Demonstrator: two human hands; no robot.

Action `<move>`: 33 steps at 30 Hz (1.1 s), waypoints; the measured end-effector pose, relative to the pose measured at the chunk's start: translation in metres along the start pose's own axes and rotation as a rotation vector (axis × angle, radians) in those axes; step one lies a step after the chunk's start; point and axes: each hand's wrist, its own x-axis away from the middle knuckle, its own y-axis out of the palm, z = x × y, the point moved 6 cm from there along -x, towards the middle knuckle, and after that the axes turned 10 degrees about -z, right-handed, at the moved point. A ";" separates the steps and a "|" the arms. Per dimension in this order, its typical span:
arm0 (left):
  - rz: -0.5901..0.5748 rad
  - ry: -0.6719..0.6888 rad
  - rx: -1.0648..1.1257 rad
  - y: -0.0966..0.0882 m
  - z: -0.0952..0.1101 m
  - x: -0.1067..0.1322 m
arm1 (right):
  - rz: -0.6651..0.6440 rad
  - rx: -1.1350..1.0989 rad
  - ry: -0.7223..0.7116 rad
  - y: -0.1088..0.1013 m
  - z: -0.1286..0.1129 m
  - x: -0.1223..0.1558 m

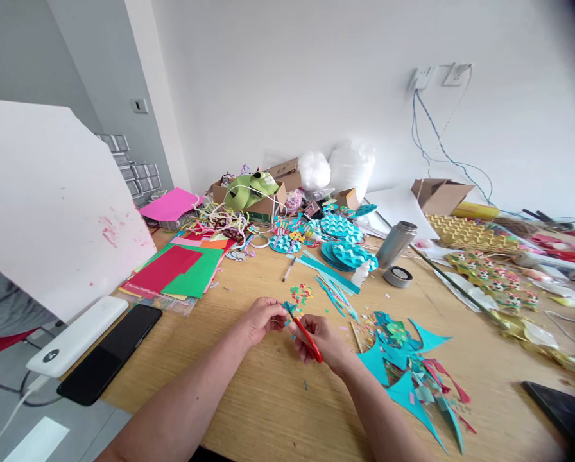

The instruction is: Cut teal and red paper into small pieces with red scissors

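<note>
Between the thumb and fingers of my left hand (265,319) is a small piece of teal paper (289,307). My right hand (319,340) grips red-handled scissors (307,338), their blades pointing up and left at the teal piece. Just beyond my hands lies a pile of tiny coloured paper bits (301,294). Thin blue strips (333,296) lie behind my right hand, and teal paper offcuts (407,391) with some red scraps spread out to its right.
At left are coloured sheets (196,269), a black phone (109,353) and a white power bank (78,333). Farther back stand a glue bottle (361,274), a metal flask (397,245) and its lid (398,276). Blue wavy-edged discs (350,255) and a pen (289,269) lie nearby.
</note>
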 end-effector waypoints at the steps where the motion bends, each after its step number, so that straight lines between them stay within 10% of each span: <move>1: -0.004 0.000 0.001 0.000 0.000 0.000 | -0.003 0.003 0.002 0.000 0.000 0.000; 33: 0.076 0.026 0.131 0.005 0.001 0.003 | 0.045 -0.001 -0.018 0.000 -0.004 0.002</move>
